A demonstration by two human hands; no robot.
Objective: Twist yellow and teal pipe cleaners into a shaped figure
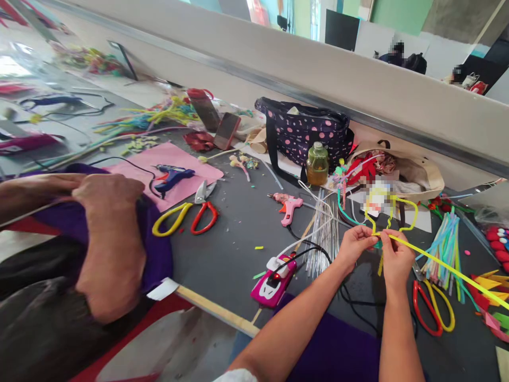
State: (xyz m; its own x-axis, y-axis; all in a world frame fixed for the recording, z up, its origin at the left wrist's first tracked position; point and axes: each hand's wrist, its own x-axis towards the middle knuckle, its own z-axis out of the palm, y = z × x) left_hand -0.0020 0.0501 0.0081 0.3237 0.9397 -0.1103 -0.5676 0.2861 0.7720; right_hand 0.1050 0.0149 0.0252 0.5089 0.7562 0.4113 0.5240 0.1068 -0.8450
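Observation:
A bent frame of fuzzy yellow pipe cleaner, with several loops, stands up from between my two hands. My left hand pinches its lower part from the left. My right hand, thumb and fingers pressed together, grips a flat yellow ribbon where it meets the frame. From there the ribbon runs taut toward the right edge of the view. A short pipe cleaner end hangs below the hands. The exact joint is partly hidden by fingertips. Scissors with red and yellow handles lie just right of my right wrist.
A pink glue gun, wire stems and a magenta power strip lie left of my hands. Pipe cleaners are bundled at right. Behind stand a jar and a patterned bag. A co-worker's arm is at left.

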